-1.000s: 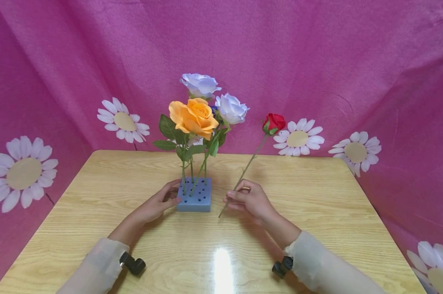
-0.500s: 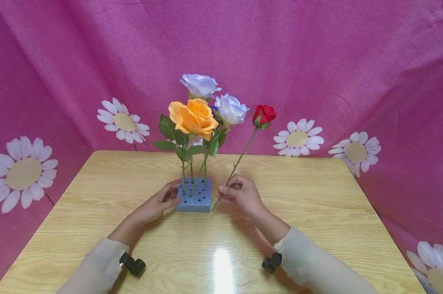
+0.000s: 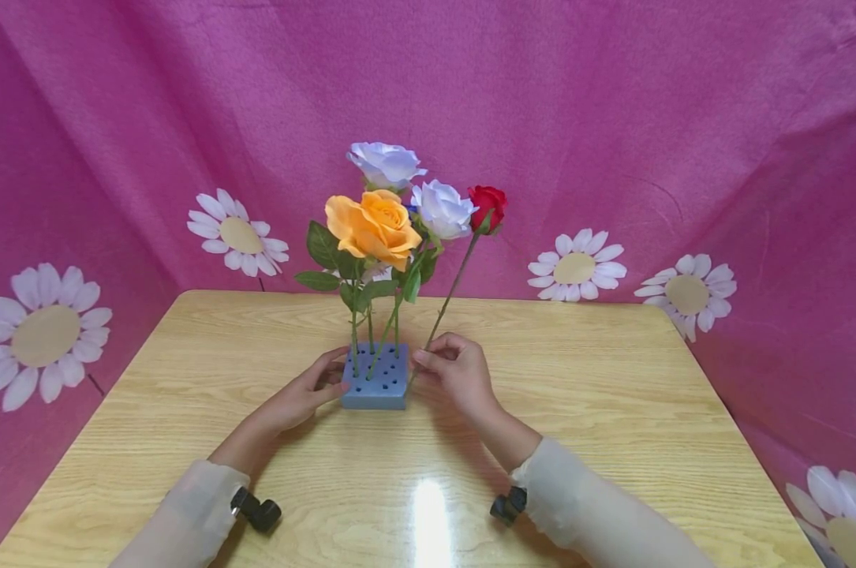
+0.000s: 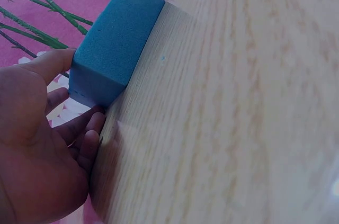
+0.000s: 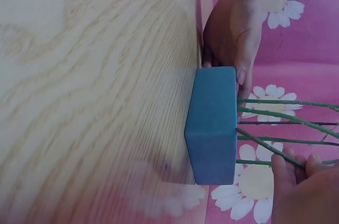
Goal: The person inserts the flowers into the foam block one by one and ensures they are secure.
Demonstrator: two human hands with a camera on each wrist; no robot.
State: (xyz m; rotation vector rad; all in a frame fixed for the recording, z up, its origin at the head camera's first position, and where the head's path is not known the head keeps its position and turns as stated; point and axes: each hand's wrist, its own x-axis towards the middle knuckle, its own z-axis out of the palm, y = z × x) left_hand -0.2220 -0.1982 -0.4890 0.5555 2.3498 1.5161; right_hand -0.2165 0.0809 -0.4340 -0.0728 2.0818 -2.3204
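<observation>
A blue-grey foam block with several holes stands on the table. My left hand holds its left side, thumb at the near corner and fingers along the side; the left wrist view shows the thumb on the block's upper edge. My right hand pinches a red rose by its stem, tilted beside the block's right edge. In the right wrist view the stem's lower end meets the top face's edge; whether it touches I cannot tell. An orange rose and two pale roses stand in the block.
The wooden table extends around the block, with its back edge near a pink cloth printed with daisies. Green leaves spread left of the orange rose. Something blue is mostly hidden behind the flowers.
My right hand has moved left and slightly away from me, bringing the red rose close to the block and nearer upright. My left hand has stayed on the block.
</observation>
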